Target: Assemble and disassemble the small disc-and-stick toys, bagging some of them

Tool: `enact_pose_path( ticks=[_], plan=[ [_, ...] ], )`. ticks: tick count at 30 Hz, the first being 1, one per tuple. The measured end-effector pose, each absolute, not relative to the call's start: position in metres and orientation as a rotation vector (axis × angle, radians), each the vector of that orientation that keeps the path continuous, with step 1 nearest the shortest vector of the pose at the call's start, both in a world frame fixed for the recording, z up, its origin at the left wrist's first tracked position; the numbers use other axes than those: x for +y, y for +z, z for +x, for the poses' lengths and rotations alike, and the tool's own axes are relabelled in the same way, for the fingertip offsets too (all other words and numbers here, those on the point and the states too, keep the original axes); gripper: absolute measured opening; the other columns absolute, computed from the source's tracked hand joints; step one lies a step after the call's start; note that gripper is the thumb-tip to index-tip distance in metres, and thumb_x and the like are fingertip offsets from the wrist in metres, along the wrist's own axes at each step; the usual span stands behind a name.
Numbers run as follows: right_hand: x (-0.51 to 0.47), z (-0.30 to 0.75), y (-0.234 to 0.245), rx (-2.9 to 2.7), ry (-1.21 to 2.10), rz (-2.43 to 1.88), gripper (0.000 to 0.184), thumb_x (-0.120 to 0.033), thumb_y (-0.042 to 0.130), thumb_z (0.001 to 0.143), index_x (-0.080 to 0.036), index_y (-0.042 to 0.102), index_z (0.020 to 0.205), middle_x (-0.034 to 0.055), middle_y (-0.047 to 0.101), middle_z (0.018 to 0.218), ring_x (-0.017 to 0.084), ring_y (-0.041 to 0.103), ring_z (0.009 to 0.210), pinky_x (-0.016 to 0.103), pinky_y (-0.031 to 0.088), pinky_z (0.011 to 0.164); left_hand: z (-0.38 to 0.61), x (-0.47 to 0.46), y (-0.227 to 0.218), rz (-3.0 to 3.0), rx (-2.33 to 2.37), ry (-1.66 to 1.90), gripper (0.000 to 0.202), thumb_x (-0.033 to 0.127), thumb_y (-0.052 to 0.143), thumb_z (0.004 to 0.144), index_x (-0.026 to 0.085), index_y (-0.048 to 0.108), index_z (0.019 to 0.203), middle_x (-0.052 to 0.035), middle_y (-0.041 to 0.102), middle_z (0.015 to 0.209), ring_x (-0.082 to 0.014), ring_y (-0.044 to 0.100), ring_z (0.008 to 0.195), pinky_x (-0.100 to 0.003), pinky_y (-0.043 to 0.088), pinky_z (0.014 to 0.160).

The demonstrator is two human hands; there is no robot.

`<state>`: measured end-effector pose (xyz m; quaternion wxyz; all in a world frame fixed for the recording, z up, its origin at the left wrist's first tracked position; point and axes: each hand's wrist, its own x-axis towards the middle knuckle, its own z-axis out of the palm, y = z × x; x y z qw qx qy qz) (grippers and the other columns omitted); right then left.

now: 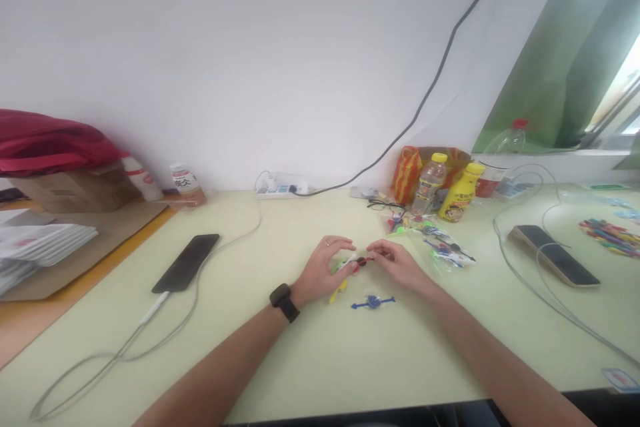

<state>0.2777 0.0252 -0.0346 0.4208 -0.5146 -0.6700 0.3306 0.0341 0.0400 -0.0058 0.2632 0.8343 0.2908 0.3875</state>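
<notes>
White wall (250, 67), one, plain, crossed by a dark cable (453, 33). Worktop (300, 373), pale yellow-green, one, its far edge along the wall. Cardboard carton (80, 188), one, beyond the worktop's left edge. Patterned bag (403, 177), red and yellow, one, at the far edge, right of centre, bottles standing before it. Hands, two, at mid-worktop: left hand (323, 267), curled, gap between thumb and forefinger, any grip by its other fingers hidden; right hand (395, 261), thumb and forefinger closed together, apparently pinching the end of a small piece. Black phone (187, 263), one, toward the left edge. Clear packets (445, 250), several, with coloured parts inside, between the right hand and the far edge. Blue arrow piece (373, 302), one, lying apart, nearer the near edge than the hands; looks put together, hence judged done, though too small to confirm. Yellow piece (339, 291), one, just below the left hand, partly covered; condition cannot be told. Red-and-dark piece (361, 261), one, between the two hands; judged the item in progress, unfinished. Remaining, by estimate: this piece, possibly the yellow one, and the packets' contents, should those belong to the work. Overall standing: early to middle.
</notes>
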Motion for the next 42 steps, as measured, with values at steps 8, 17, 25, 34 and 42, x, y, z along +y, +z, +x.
enact_pose_path(
  ticks=[8,17,25,34,42],
  plan=[
    [0.006,0.285,-0.015,-2.016,0.762,-1.266,0.083,-0.062,0.081,0.075,-0.029,0.053,0.146,0.0119,0.053,0.148,0.033,0.047,0.139,0.05,0.042,0.114,0.034,0.038,-0.004,2.205,0.819,0.71,0.053,0.051,0.066,0.095,0.026,0.062,0.142,-0.0097,0.064,0.143,-0.0307,0.061,0.129,-0.046,0.046,0.112],
    [0.003,0.281,-0.024,-2.22,0.677,-1.302,0.108,-0.066,0.081,0.074,-0.034,0.028,0.163,0.0106,0.04,0.161,0.034,0.03,0.15,0.052,0.028,0.123,0.037,0.027,0.009,2.013,0.61,0.63,0.047,0.048,0.057,0.102,0.027,0.061,0.144,-0.0065,0.064,0.145,-0.0286,0.062,0.129,-0.041,0.047,0.111],
    [0.002,0.272,-0.027,-2.204,0.633,-1.267,0.108,-0.062,0.079,0.079,-0.031,0.023,0.165,0.0141,0.046,0.154,0.036,0.037,0.143,0.054,0.033,0.119,0.043,0.018,0.009,2.001,0.489,0.643,0.054,0.049,0.063,0.099,0.027,0.057,0.148,-0.0093,0.061,0.148,-0.0298,0.06,0.13,-0.043,0.046,0.113],
    [0.022,0.285,-0.018,-1.978,0.62,-1.285,0.065,-0.065,0.052,0.097,-0.029,0.048,0.151,0.0115,0.048,0.154,0.03,0.037,0.147,0.05,0.028,0.125,0.028,0.063,-0.008,1.654,0.933,0.932,0.048,0.061,0.057,0.096,0.017,0.076,0.099,-0.0101,0.075,0.109,-0.0248,0.067,0.101,-0.037,0.054,0.091],
    [0.103,0.317,-0.017,-1.942,0.209,-1.291,0.04,-0.047,0.058,0.096,-0.023,0.068,0.127,0.0135,0.061,0.137,0.032,0.05,0.135,0.054,0.035,0.119,0.032,0.064,-0.017,1.532,0.98,0.921,0.038,0.055,0.062,0.091,0.018,0.072,0.09,-0.0087,0.076,0.1,-0.0234,0.068,0.096,-0.035,0.052,0.084]
  ],
)
